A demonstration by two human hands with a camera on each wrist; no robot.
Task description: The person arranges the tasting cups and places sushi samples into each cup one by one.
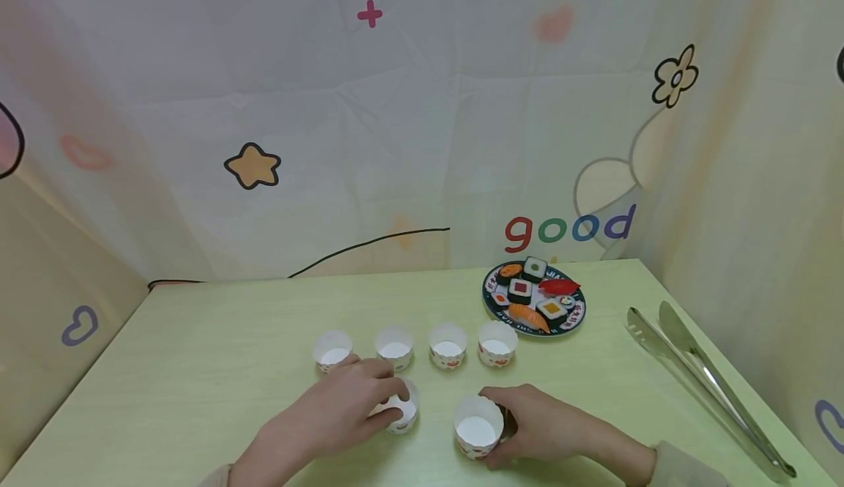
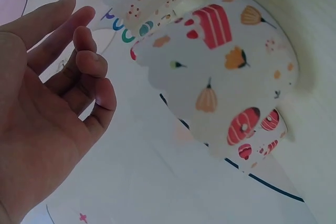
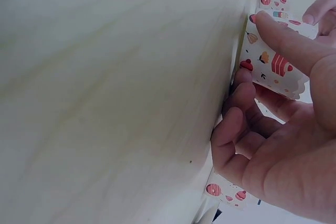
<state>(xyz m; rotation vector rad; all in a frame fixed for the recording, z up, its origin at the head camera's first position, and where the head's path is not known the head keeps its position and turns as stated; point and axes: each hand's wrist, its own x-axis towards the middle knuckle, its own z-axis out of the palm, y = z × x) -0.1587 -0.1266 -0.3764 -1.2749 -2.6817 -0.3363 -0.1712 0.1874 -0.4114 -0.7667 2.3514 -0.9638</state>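
Note:
My right hand (image 1: 543, 425) holds a white paper baking cup (image 1: 476, 449) by its right side, low against the table. In the right wrist view, the thumb and fingers curl about that cup (image 3: 268, 59), which has red cake prints. Over another paper cup (image 1: 410, 415) hovers my left hand (image 1: 349, 408), its fingers loosely bent and partly hiding that cup. The left wrist view shows the left palm and fingers apart from the nearby printed cup (image 2: 220, 66), with no object between them.
Behind the hands is a row of several paper cups (image 1: 448, 351). A dark-rimmed plate (image 1: 579, 315) of sushi pieces sits at the back right. Metal tongs (image 1: 725, 392) lie along the right side. A printed curtain (image 1: 395, 143) surrounds the table.

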